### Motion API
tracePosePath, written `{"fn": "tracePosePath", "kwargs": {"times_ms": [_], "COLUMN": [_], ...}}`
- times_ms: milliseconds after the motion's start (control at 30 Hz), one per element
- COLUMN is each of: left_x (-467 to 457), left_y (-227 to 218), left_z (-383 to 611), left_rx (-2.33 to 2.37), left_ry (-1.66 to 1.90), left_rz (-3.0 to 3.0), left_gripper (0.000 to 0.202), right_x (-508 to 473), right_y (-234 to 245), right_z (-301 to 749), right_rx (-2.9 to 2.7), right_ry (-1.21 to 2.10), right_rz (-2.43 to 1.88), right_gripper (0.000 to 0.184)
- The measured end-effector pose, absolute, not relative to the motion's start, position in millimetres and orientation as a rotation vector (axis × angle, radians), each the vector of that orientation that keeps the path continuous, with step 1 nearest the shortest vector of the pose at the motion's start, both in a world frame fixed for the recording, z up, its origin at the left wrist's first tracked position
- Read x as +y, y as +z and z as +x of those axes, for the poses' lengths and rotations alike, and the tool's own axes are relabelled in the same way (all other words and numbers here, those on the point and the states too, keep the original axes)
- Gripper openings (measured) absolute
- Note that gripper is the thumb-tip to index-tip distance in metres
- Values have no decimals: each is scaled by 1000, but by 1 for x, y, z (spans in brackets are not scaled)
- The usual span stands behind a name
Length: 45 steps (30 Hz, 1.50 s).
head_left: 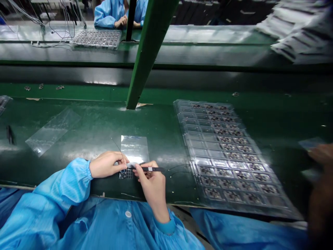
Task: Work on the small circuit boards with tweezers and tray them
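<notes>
Long green work surface [99, 128] in a workshop, seen from above. To the R, a big clear plastic tray [204, 144] lies at a slant, many of its pockets holding small dark metallic parts. A green post [147, 55] rises from the surface's far edge, approx. center. Across the way, a co-worker's blue sleeves [106, 14] rest on another bench. A clear plastic bag [53, 130] lies flat to the L. Front center, the wearer's R hand [152, 178] grips a slim black tool w/ a white band. The L hand [108, 164] has its fingertips at the work; can't tell what, if anything, they pinch. A clear sheet [134, 147] lies just beyond both hands. The tool [157, 169] points L, above a small circuit board [126, 174], which sits btwn the hands, partly hidden by fingers. A thin wire [116, 144] sticks up by the L fingertips.
</notes>
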<state>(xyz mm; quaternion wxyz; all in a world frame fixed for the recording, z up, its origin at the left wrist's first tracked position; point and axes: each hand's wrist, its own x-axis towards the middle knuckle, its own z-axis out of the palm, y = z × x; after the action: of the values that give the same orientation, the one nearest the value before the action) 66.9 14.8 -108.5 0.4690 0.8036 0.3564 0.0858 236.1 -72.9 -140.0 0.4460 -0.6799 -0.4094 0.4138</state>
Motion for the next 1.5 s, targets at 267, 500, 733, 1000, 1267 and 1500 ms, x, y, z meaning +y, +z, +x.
{"fn": "tracePosePath", "kwargs": {"times_ms": [267, 500, 733, 1000, 1267, 1500], "left_x": [16, 15, 14, 14, 14, 14], "left_y": [-105, -107, -112, -109, -110, -109], "left_z": [69, 70, 71, 72, 72, 71], "left_rx": [926, 982, 999, 997, 1001, 992], "left_ry": [195, 122, 92, 109, 102, 110], "left_rz": [1904, 1689, 1593, 1634, 1615, 1630], "left_gripper": [14, 15, 17, 14, 15, 15], "right_x": [-73, -79, -78, -79, -78, -78], "right_y": [-144, -142, -141, -143, -142, -141], "right_z": [245, 239, 236, 236, 236, 235], "right_rx": [-763, -784, -800, -809, -826, -820], "right_ry": [1092, 1043, 1058, 1070, 1068, 1069], "right_rz": [-1441, -1431, -1449, -1461, -1460, -1458], "right_gripper": [31, 32, 34, 33, 32, 32]}}
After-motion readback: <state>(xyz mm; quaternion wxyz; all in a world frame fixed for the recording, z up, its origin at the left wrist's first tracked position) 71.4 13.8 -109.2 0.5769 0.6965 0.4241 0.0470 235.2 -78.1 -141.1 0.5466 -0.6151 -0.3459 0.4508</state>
